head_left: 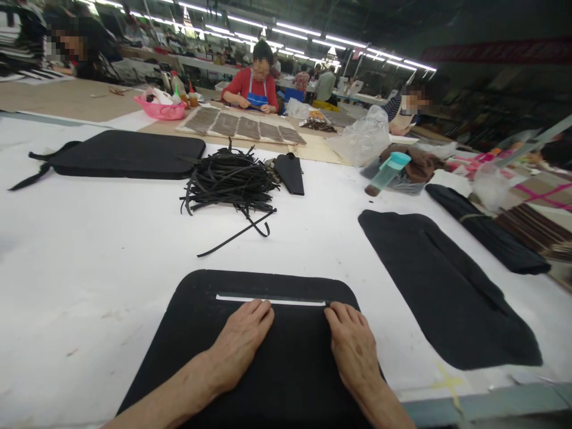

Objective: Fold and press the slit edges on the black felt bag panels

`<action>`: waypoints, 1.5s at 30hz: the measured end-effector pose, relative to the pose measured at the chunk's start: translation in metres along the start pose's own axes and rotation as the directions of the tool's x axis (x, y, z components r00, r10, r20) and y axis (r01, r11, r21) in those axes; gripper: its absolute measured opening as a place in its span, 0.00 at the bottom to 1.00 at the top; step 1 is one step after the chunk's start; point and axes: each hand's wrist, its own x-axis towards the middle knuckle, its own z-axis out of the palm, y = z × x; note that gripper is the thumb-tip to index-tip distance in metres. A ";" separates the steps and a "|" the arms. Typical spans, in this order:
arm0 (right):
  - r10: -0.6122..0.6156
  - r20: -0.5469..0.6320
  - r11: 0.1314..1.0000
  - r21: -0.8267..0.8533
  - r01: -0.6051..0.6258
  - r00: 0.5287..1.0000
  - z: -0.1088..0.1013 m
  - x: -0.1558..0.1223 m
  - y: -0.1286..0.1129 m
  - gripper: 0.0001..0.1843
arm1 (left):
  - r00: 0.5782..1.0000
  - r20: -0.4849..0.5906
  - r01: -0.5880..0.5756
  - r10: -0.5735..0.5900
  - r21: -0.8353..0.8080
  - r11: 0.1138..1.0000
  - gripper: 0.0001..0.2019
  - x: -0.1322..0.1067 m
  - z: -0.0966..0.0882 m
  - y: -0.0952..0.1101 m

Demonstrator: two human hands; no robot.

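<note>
A black panel with rounded corners (pixel 286 363) lies flat in front of me on the white table. Near its far edge runs a long narrow slot (pixel 295 302) that shows white. My left hand (pixel 245 333) rests on the panel, its bent fingers pressed together at the slot's near edge, about mid-length. At the slot's right end, the fingers of my right hand (pixel 353 339) are curled against the same edge. Both hands appear to pinch the panel's material there; my thumbs are mostly hidden.
Beyond the panel is a heap of black strips (pixel 235 179), beside a small black piece (pixel 290 173). A stack of black panels (pixel 129 155) lies at the far left. To the right are another black sheet (pixel 447 286), a rolled black bundle (pixel 487 229) and a bottle (pixel 386 173). Co-workers sit farther back.
</note>
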 end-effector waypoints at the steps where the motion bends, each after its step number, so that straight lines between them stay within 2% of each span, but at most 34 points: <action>1: 0.014 -0.017 1.000 0.008 -0.014 1.000 -0.001 0.002 -0.003 0.17 | 1.000 -0.012 0.008 -0.009 -0.052 0.999 0.19 -0.005 -0.005 -0.003; 3: 0.010 -0.048 0.998 0.055 -0.007 0.999 -0.002 0.007 -0.012 0.17 | 0.998 -0.057 0.033 -0.041 -0.131 0.991 0.17 -0.015 -0.015 -0.010; 6: -0.044 -0.051 0.981 0.187 0.053 0.998 -0.001 0.019 -0.034 0.14 | 0.979 -0.134 0.122 -0.152 -0.210 0.970 0.14 -0.031 -0.030 -0.027; 9: -0.127 -0.009 0.934 0.336 0.123 0.992 0.000 0.038 -0.062 0.10 | 0.939 -0.166 0.248 -0.301 -0.279 0.928 0.13 -0.043 -0.039 -0.050; 12: -0.225 0.030 0.894 0.403 0.194 0.974 0.000 0.059 -0.089 0.08 | 0.903 -0.184 0.324 -0.388 -0.301 0.897 0.12 -0.046 -0.042 -0.071; 15: -0.306 0.047 0.887 0.376 0.267 0.951 0.004 0.077 -0.111 0.06 | 0.913 -0.174 0.314 -0.368 -0.274 0.909 0.13 -0.042 -0.042 -0.079; 19: -0.382 -0.004 0.897 0.240 0.371 0.924 0.018 0.088 -0.128 0.06 | 0.946 -0.122 0.277 -0.302 -0.185 0.943 0.12 -0.034 -0.042 -0.078; 25: -0.500 -0.071 0.858 0.096 0.505 0.863 0.031 0.091 -0.133 0.06 | 0.958 -0.089 0.266 -0.273 -0.085 0.960 0.08 -0.032 -0.035 -0.078; 28: -0.476 -0.013 0.871 0.134 0.473 0.880 0.028 0.096 -0.132 0.06 | 0.972 -0.095 0.213 -0.214 -0.019 0.977 0.06 -0.031 -0.029 -0.081; 32: -0.426 0.078 0.882 0.258 0.394 0.902 0.022 0.103 -0.125 0.07 | 0.976 -0.143 0.170 -0.161 0.053 0.984 0.09 -0.031 -0.024 -0.085; 35: -0.398 0.068 0.876 0.324 0.357 0.915 0.022 0.103 -0.121 0.06 | 0.972 -0.166 0.178 -0.168 0.044 0.983 0.10 -0.032 -0.020 -0.087; 38: -0.390 0.021 0.884 0.289 0.367 0.921 0.025 0.099 -0.120 0.02 | 0.958 -0.213 0.196 -0.194 -0.011 0.980 0.10 -0.034 -0.017 -0.089; 42: -0.419 0.004 0.889 0.205 0.409 0.908 0.028 0.094 -0.115 0.03 | 0.934 -0.273 0.207 -0.229 -0.108 0.972 0.08 -0.034 -0.018 -0.089; 45: -0.384 0.015 0.905 0.206 0.373 0.923 0.028 0.087 -0.102 0.07 | 0.933 -0.278 0.196 -0.230 -0.145 0.970 0.08 -0.033 -0.019 -0.089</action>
